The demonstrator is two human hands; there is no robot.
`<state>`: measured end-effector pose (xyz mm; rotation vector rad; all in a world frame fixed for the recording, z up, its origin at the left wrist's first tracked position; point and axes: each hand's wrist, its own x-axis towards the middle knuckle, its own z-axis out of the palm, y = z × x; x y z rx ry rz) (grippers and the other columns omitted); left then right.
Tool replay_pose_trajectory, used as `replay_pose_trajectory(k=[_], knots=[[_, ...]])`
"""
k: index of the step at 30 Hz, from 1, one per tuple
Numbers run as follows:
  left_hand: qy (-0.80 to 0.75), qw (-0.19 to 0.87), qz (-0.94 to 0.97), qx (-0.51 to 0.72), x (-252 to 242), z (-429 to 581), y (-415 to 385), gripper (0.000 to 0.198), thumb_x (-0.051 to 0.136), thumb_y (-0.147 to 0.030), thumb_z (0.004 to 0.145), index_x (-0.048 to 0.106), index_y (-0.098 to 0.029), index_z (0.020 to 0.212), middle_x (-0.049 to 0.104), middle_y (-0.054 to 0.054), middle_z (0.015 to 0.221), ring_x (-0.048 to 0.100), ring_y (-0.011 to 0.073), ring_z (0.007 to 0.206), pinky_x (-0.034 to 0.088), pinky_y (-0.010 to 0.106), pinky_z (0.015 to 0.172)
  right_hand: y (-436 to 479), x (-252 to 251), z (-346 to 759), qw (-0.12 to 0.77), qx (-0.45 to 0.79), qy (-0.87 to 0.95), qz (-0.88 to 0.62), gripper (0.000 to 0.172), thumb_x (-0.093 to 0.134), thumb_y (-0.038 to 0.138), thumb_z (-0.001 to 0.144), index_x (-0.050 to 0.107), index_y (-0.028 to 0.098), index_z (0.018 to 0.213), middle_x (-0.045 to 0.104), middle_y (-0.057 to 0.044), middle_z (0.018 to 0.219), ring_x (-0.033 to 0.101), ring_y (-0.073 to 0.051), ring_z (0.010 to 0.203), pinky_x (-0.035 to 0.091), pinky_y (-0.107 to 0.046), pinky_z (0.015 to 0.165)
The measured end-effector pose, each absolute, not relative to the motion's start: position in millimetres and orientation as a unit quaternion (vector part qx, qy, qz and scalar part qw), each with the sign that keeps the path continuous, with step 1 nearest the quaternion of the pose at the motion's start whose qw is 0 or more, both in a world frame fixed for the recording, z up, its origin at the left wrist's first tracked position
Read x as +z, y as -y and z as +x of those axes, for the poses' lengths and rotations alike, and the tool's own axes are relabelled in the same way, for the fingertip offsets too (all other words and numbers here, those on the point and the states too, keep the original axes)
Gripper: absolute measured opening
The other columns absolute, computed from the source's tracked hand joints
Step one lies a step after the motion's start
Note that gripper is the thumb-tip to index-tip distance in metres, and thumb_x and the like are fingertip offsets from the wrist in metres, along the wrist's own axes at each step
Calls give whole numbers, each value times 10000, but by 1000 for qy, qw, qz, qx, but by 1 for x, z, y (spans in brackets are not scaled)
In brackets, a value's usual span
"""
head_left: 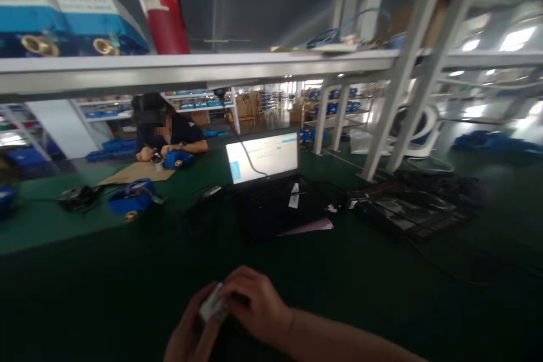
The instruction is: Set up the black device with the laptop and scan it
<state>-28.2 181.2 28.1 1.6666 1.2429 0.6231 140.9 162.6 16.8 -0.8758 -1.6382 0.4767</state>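
Observation:
Low in the view, my left hand [192,325] is closed around a small whitish, block-like object [212,304], whose exact kind is blurred. My right hand [258,305] has its fingers bent and pinched at the right edge of that same object. Both hands are above the dark green table [127,288], in front of a laptop [263,161] with its screen lit. A white label [294,195] lies on the laptop's keyboard side, and a pinkish sheet [311,227] sticks out by its front edge.
A shelf [237,70] crosses above, holding boxes and a red cylinder [163,5]. Metal posts [407,73] stand right of the laptop, near a black tray with cables [416,209]. A blue part [133,197] lies left. Across the table sits a person [186,130] handling a blue part.

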Motion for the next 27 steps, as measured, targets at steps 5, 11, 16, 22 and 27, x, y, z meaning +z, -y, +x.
replay_pose_trajectory(k=[5,11,16,22,27], knots=[[-462,484,677,308,46,-16,-166,449,488,-338,750,426,-160,1158,573,94,1076,563,200,950,468,369,862,-157,20,145,546,230,700,-398,158,567,75,791,625,186,888,574,-37,940,552,-121,872,462,-234,755],[-466,490,666,316,41,-19,-164,391,490,-242,755,434,-170,1135,562,66,1008,552,164,861,474,330,779,-155,17,147,527,231,706,-414,134,557,68,793,591,194,823,561,-17,928,552,-116,846,474,-232,711],[-475,491,666,297,49,-18,-163,389,467,-270,770,430,-161,1142,552,75,1016,553,167,864,476,330,777,-155,18,146,527,240,700,-417,148,556,90,806,590,197,902,566,-27,933,555,-121,850,487,-234,705],[-493,473,675,279,43,-19,-165,414,437,-357,789,415,-180,1163,563,78,1029,570,185,864,495,347,770,-156,20,146,532,243,702,-406,147,549,76,802,619,185,872,559,-42,946,558,-125,847,486,-240,709],[-519,431,693,254,33,-28,-172,448,430,-490,770,458,-240,1141,593,52,1097,575,219,1001,479,364,897,-158,19,136,561,206,696,-399,156,606,55,748,658,166,845,589,-48,911,568,-122,835,477,-209,728]])
